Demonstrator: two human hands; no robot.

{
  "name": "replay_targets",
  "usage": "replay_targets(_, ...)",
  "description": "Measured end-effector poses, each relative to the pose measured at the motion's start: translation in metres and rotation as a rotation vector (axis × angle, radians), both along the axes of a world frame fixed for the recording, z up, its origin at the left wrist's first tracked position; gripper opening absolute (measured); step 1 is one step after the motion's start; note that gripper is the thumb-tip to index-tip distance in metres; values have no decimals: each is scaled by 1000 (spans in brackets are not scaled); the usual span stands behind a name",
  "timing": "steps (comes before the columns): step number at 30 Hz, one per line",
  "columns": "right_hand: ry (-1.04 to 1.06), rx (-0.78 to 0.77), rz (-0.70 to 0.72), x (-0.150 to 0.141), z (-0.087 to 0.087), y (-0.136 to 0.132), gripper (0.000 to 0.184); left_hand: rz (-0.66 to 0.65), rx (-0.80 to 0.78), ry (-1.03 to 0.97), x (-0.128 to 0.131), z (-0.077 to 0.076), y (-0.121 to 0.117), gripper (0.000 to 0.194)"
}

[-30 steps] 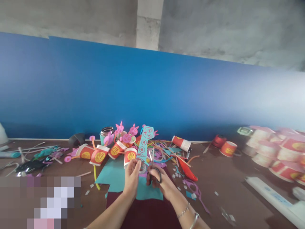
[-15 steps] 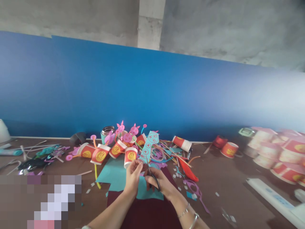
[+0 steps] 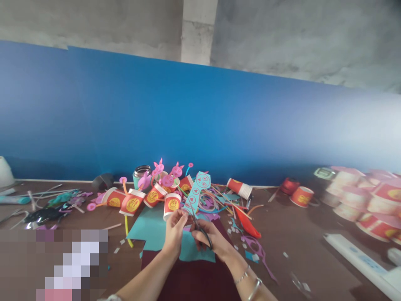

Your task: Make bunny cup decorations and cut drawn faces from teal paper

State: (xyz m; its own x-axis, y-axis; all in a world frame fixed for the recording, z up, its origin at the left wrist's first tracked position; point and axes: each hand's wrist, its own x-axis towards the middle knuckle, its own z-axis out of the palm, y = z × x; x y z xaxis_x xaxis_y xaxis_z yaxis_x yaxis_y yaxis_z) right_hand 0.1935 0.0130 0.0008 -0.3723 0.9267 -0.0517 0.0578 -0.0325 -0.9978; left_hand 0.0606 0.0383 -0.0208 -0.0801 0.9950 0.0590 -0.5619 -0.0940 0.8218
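Observation:
Pinched in my left hand [image 3: 174,232] is the lower end of a light-blue paper strip [image 3: 196,193] with red drawings of a face and circles. My right hand [image 3: 209,239] is closed around the dark handles of a pair of scissors [image 3: 203,234]. Their blades point up and left, at the strip's lower part near my left fingertips. Whether the blades touch the paper is too small to tell. Under my hands lie larger blue paper sheets [image 3: 148,225]. A red-and-white paper cup [image 3: 172,205] stands just beyond my left hand.
Several more cups [image 3: 132,202] with pink paper figures [image 3: 168,180] stand at the back left. Straws, scraps and an orange balloon-like piece [image 3: 248,223] litter the middle. Stacked cups [image 3: 379,200] stand at the right, behind a long white box [image 3: 357,257]. A blue partition [image 3: 200,121] borders the table.
The strip has swung to the right and lower. The scissors have come over to its lower edge by my left fingers; in the last half second they have tilted slightly.

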Motion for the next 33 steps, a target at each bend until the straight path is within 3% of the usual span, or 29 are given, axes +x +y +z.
replay_targets(33, -6, 13, -18, 4, -1, 3, 32, 5, 8, 51, -2, 3, -1, 29)
